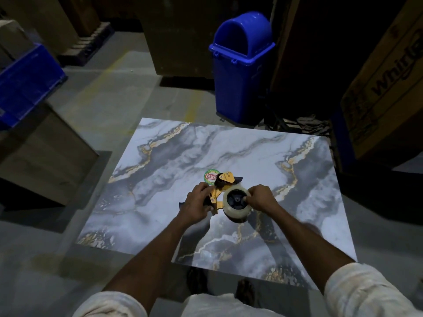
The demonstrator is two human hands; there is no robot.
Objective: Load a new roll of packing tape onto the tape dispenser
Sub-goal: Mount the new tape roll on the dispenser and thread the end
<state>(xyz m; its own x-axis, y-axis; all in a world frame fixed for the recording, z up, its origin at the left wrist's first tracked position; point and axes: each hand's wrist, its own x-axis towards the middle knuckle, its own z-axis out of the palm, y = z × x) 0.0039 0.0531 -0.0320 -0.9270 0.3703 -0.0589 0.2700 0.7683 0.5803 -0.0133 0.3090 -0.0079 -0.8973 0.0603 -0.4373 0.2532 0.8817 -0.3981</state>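
Note:
A yellow and black tape dispenser [223, 182] is held just above a marble-patterned table [297, 193]. My left hand [198, 203] grips its dark handle from the left. A pale, translucent roll of packing tape [235, 208] sits around the dispenser's black hub. My right hand [261, 197] holds the roll's right side, with fingertips curled over its edge by the hub. The handle is mostly hidden under my left hand.
A round green and red sticker [211, 176] lies on the table behind the dispenser. A blue swing-lid bin [241, 65] stands beyond the table. Cardboard boxes [384, 83] rise at the right, a blue crate [25, 83] at the left.

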